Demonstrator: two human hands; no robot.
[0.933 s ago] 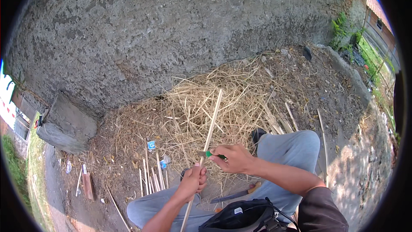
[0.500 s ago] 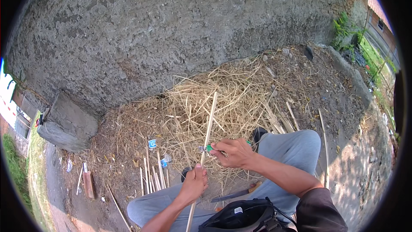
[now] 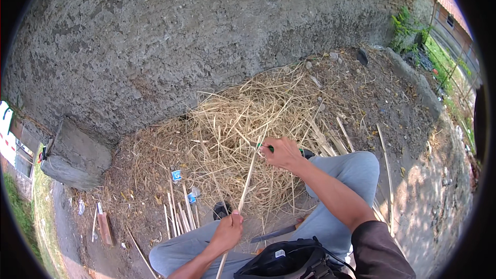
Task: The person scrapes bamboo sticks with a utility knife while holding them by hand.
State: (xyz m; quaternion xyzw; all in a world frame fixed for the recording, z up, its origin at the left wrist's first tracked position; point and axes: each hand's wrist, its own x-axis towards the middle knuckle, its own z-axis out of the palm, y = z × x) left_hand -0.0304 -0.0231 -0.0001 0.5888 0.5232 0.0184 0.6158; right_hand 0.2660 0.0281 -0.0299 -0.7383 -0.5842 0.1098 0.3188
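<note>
Head view: up slides the right hand (image 3: 281,153), clenched on the green-handled tool (image 3: 260,145), towards the far end of the pale strip (image 3: 247,183)! Fingers closed, the left hand (image 3: 227,232) grips it lower; it slants over the straw (image 3: 271,106), more length now exposed between.

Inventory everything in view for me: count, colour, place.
Strip: one, pale, in left hand
Small knife: one, green handle, in right hand
Shavings: uncountable, yellow, heaped ahead
Loose strips: several, pale, ground, left and right
Bag: one, black, lower edge
Long knife: one, grey, ground beyond bag
Wrappers: two, blue and white, ground left
Board: one, brown, far left
Wall: one, grey, ahead
Concrete block: one, grey, left
Bush: one, green, far right
Left hand: one, bare, low on strip
Right hand: one, bare, farther up
Legs: two, blue trousers, beside bag
</note>
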